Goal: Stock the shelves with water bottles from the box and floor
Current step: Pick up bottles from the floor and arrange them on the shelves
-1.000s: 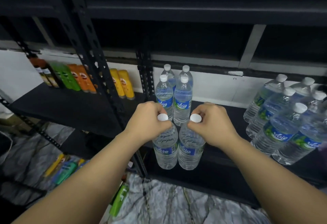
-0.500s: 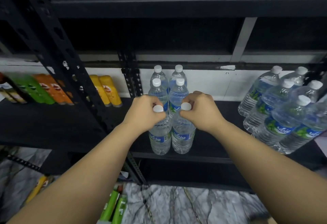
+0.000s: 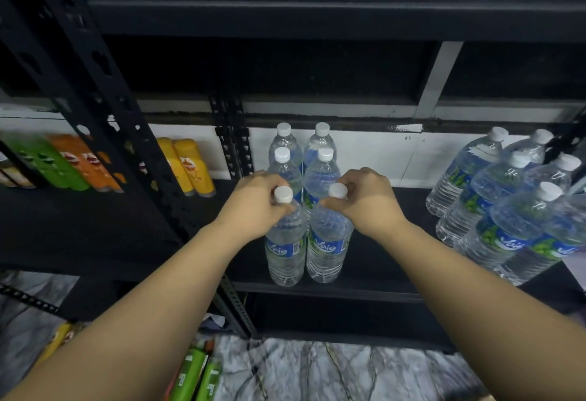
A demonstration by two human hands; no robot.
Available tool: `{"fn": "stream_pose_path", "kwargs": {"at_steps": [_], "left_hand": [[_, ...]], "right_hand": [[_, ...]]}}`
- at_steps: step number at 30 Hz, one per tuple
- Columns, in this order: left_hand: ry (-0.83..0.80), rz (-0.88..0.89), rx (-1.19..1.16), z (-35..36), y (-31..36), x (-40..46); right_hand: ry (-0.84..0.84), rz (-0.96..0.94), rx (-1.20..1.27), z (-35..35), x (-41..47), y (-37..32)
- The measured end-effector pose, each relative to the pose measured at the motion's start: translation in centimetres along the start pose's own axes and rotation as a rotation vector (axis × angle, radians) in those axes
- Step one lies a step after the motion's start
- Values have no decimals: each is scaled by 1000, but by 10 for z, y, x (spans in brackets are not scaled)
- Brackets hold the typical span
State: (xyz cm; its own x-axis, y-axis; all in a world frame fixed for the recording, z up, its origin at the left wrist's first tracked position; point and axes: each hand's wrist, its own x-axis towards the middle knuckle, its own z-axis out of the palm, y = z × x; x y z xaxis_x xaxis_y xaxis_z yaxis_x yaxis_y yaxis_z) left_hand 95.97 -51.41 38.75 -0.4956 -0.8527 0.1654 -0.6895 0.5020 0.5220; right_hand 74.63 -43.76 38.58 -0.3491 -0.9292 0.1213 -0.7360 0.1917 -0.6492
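Note:
Two clear water bottles with white caps and blue labels stand side by side at the front of the black shelf. My left hand grips the neck of the left bottle. The right bottle is held at its neck by my right hand. Both bottle bases rest on the shelf near its front edge. Directly behind them stand several more water bottles in two rows.
A group of larger water bottles fills the shelf's right side. Left of a black perforated upright stand green, orange and yellow drink bottles. Green packages lie on the marble floor below.
Both hands have carried the two bottles forward and set them down on the shelf in front of the standing rows. The camera has moved closer to the shelf.

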Motion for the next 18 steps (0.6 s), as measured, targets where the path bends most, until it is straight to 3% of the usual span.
{"fn": "stream_pose_path", "kwargs": {"at_steps": [6, 18], "left_hand": [[90, -88, -29, 1, 1, 1], [6, -64, 51, -9, 2, 22]], "right_hand": [[-86, -77, -37, -3, 1, -4], [-122, -195, -51, 2, 19, -7]]}}
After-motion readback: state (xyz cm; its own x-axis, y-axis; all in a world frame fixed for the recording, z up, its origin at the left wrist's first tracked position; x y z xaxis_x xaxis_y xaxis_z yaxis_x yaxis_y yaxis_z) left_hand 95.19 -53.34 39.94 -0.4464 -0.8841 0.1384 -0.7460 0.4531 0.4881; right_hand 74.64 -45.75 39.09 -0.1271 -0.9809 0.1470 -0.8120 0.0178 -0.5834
